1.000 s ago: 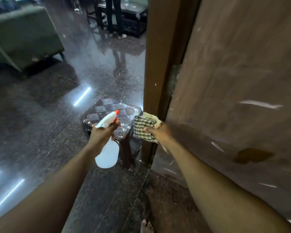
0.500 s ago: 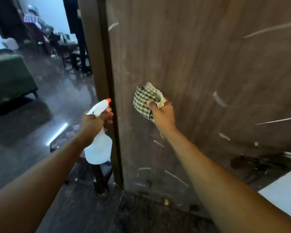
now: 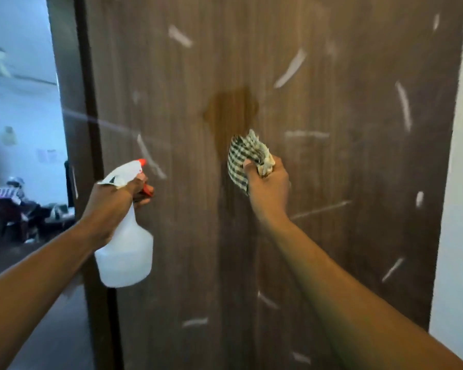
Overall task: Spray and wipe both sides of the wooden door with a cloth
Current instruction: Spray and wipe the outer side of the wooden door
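The left hand [image 3: 110, 206] curls its fingers [image 3: 144, 201] round the spray bottle [image 3: 126, 257], one at the red trigger [image 3: 148, 190]. The right hand [image 3: 269, 182] grips the bunched checked cloth [image 3: 245, 158] at the middle of the wooden door [image 3: 332, 236], just below a dark wet patch [image 3: 231, 110]. The nozzle [image 3: 142, 162] sits near the door's left edge, so mist could drift past it into the room [image 3: 24, 129]. Whether the cloth touches the wood is unclear. The door's top, bottom and far side are out of view.

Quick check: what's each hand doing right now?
Left hand: grips the spray bottle, a finger on the red trigger.
Right hand: fingers curled round the checked cloth, held up at the wooden door.
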Tool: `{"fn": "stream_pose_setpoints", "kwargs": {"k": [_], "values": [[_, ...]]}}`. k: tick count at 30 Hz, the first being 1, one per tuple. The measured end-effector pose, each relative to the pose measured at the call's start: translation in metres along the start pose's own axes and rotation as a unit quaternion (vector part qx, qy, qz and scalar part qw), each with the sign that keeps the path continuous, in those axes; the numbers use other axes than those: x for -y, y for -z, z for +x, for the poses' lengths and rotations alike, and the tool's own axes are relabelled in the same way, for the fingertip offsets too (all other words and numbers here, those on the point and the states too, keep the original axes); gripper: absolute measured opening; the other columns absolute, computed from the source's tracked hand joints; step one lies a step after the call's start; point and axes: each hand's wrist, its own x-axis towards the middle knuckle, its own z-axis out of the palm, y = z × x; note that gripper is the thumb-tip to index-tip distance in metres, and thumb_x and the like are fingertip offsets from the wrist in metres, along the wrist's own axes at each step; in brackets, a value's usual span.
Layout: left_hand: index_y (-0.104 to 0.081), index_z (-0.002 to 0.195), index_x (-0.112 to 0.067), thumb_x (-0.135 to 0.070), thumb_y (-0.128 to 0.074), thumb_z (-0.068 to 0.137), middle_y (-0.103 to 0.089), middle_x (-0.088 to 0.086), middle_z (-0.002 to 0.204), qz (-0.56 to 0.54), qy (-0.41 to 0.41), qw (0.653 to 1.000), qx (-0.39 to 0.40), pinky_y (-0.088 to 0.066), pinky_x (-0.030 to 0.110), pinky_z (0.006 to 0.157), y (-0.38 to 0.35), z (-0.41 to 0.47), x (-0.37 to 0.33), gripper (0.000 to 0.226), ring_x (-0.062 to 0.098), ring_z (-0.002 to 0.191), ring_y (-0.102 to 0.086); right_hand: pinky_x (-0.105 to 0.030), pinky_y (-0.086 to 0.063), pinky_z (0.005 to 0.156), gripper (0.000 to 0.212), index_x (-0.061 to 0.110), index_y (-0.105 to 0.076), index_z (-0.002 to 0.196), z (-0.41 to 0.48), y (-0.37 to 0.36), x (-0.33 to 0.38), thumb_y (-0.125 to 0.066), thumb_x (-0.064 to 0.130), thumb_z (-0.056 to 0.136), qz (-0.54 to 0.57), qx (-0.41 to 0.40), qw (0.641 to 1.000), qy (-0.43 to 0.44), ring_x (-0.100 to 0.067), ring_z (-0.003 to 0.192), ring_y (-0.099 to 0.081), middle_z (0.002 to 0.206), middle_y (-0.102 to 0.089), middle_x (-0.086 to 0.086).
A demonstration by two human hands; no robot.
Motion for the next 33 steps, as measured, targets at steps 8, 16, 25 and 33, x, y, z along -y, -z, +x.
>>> {"fn": "stream_pose_setpoints", "kwargs": {"k": [8,16,25,33], "values": [[-0.058,0.123,-0.025,-0.017,-0.052,0.095,-0.066,0.015,0.083,0.035,-0.102,0.994,-0.028,-0.059,0.031,0.072,-0.017,0.109,-0.108,0.030,0.023,0.079,-0.066,-0.005,-0.041,0.063,0.029,0.030,-0.064,0.118,0.106,-0.007,0.094,-0.066,0.017,0.092,-0.030,-0.021,0.984,0.173,0.007,0.073,-0.057,0.081,-0.058,0.023],[-0.057,0.122,-0.014,-0.027,-0.054,0.094,-0.067,0.015,0.083,0.092,-0.154,0.978,-0.107,-0.056,0.031,0.067,-0.003,0.189,-0.210,0.031,0.026,0.077,-0.067,-0.030,-0.040,0.068,0.036,0.020,-0.058,0.128,0.190,-0.047,0.195,-0.066,0.023,0.093,-0.091,-0.089,0.956,0.263,-0.019,0.088,-0.059,0.107,-0.068,-0.003],[-0.059,0.111,-0.006,-0.048,-0.069,0.078,-0.066,0.014,0.094,0.173,-0.169,0.935,-0.260,-0.048,0.027,0.060,0.014,0.252,-0.250,0.054,0.018,0.066,-0.059,-0.041,-0.053,0.077,0.029,0.016,-0.061,0.122,0.242,-0.069,0.235,-0.066,0.019,0.093,-0.171,-0.154,0.921,0.315,-0.030,0.099,-0.065,0.110,-0.068,-0.010],[-0.055,0.113,-0.008,-0.046,-0.063,0.083,-0.066,0.015,0.096,0.151,-0.134,0.951,-0.234,-0.054,0.029,0.063,0.039,0.291,-0.245,0.050,0.024,0.073,-0.066,-0.042,-0.052,0.074,0.037,-0.001,-0.058,0.128,0.263,-0.170,0.228,-0.062,0.012,0.093,-0.269,-0.130,0.809,0.505,-0.040,0.098,-0.066,0.120,-0.064,-0.024]]}}
